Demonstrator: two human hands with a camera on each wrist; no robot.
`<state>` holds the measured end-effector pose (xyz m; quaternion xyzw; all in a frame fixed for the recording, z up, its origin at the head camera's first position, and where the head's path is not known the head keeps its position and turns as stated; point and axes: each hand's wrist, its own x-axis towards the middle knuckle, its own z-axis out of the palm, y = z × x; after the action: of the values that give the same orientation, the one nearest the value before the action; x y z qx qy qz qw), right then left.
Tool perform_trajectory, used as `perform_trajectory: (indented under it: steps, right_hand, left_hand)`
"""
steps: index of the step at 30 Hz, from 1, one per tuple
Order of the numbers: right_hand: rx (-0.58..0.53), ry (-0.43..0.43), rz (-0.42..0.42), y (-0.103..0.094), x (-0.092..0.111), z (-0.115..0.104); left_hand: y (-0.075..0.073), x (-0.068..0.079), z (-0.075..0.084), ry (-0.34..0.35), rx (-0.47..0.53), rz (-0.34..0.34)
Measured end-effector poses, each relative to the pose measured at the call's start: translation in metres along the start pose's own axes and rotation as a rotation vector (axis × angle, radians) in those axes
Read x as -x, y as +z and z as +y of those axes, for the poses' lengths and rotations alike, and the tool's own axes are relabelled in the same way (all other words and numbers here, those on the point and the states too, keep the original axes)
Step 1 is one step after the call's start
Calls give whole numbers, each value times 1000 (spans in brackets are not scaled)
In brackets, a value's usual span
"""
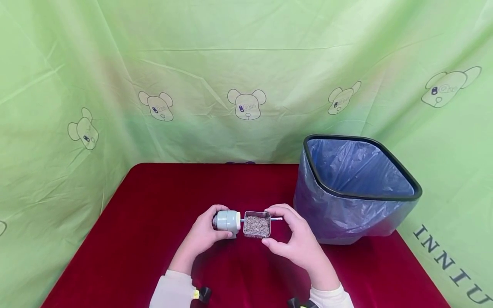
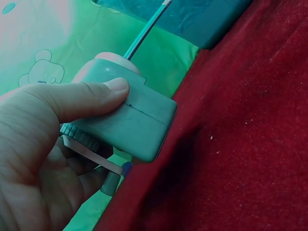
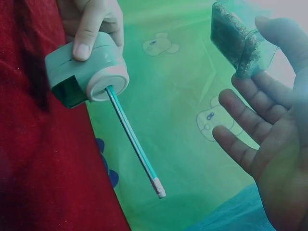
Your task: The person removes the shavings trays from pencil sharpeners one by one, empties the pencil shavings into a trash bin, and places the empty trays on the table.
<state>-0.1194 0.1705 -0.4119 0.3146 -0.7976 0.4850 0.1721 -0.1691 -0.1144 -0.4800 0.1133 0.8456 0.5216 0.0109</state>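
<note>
My left hand [image 1: 202,235] grips a grey-green crank pencil sharpener [image 1: 226,220], its thumb across the body in the left wrist view. The crank [image 2: 91,154] sits at the sharpener's back, partly behind the fingers. A striped pencil [image 3: 132,137] with a white eraser end sticks out of the sharpener's front. Below it, a dark opening [image 3: 71,90] shows in the body. My right hand [image 1: 294,237] pinches a small clear drawer [image 1: 256,236] between thumb and fingers. Brownish shavings [image 1: 257,224] fill much of the drawer, which is apart from the sharpener.
A large bin [image 1: 366,199] with a black rim and a translucent bag liner stands at the right, close beyond my right hand. Red cloth [image 1: 173,188] covers the table. Green curtains [image 1: 200,55] hang behind and at both sides. Small pale specks lie on the cloth.
</note>
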Motion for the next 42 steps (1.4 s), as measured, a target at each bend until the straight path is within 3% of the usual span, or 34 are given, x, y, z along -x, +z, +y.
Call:
perform_trajectory:
  steps: [16, 42]
  right_hand:
    - [-2, -9, -9, -2, -1, -8]
    - [0, -19, 9, -11, 1, -13]
  left_hand:
    - [4, 2, -6, -23, 6, -17]
    - [9, -2, -6, 7, -116, -31]
